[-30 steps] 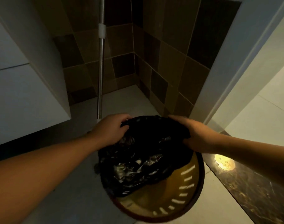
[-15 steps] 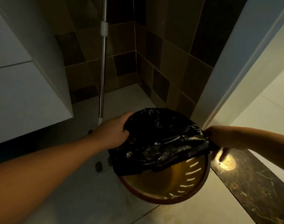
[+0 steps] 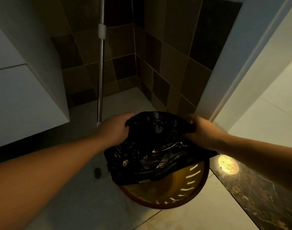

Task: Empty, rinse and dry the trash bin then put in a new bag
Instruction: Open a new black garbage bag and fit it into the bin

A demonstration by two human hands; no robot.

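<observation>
— Location of the trash bin (image 3: 188, 198)?
— On the pale tiled floor (image 3: 200, 218), beside the dark marble threshold (image 3: 258, 193). Slotted amber wall, brown rim.
— Bag?
— Black trash bag (image 3: 155, 151) draped across the far part of the bin's mouth; near part uncovered.
— Hands?
— Left hand (image 3: 114, 130) curled round the bag's left edge. Right hand (image 3: 203, 131) gripping its right edge, fingers folded over the plastic.
— Surroundings?
— Metal pole (image 3: 101, 72) upright against the tiled wall; white cabinet (image 3: 22, 97) at left.

Left hand (image 3: 115, 128) and right hand (image 3: 203, 131) grip black bag (image 3: 151, 151) over slotted bin (image 3: 183, 195)
</observation>
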